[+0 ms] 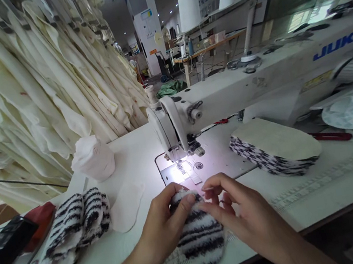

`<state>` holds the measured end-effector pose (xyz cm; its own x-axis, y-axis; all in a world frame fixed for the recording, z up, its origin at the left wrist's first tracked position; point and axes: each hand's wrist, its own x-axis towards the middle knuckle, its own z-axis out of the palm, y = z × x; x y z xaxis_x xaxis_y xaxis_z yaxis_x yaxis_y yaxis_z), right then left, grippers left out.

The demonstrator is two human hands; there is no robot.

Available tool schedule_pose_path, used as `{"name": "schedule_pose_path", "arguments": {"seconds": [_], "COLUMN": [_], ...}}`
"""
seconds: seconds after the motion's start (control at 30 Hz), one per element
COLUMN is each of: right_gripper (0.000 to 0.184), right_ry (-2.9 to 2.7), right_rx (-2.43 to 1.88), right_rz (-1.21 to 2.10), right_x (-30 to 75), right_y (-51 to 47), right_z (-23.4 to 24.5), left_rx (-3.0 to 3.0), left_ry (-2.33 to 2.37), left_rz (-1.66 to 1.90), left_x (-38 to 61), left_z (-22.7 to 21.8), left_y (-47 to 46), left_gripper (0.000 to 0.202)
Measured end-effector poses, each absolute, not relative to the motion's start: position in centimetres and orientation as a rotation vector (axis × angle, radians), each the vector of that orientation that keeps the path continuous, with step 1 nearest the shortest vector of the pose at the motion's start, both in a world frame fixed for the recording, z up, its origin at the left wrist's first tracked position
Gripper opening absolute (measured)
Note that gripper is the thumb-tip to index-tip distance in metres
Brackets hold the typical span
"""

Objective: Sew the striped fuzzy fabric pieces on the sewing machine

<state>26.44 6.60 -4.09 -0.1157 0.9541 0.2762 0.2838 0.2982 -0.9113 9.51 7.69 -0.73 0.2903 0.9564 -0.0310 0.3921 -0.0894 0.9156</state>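
Observation:
A fuzzy black-and-white striped fabric piece (199,235) lies on the white table (322,189) just in front of the sewing machine's needle (180,167). My left hand (165,227) pinches its upper left edge, thumb on top. My right hand (239,211) grips the upper right edge with curled fingers. Both hands hold the piece close to the lit needle plate (186,173).
A white JUKI sewing machine (256,83) spans the table. A stack of cut striped pieces (273,148) lies to the right, a pile of sewn striped pieces (73,224) to the left, beside a white fabric bundle (93,158). Cream fabric pieces (21,85) hang at left. Red-handled scissors (331,136) lie at right.

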Motion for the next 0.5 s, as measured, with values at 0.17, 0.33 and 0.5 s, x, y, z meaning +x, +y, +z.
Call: {"name": "schedule_pose_path", "arguments": {"seconds": [0.17, 0.33, 0.5], "right_gripper": [0.023, 0.025, 0.021], "right_ry": [-1.74, -1.443, -1.428], "right_rx": [-1.094, -1.031, -1.058], "right_rz": [0.569, 1.068, 1.151], "right_x": [26.3, 27.2, 26.5], "right_y": [6.9, 6.3, 6.2], "right_z": [-4.2, -3.4, -3.3], "left_rx": [1.709, 1.673, 1.651], "left_ry": [1.32, 1.365, 1.319], "left_rz": [0.792, 0.817, 0.845], "left_x": [9.3, 8.8, 9.1], "left_z": [-1.0, -1.1, -1.0], "left_y": [7.5, 7.6, 7.4], "left_gripper": [0.025, 0.027, 0.029]}}
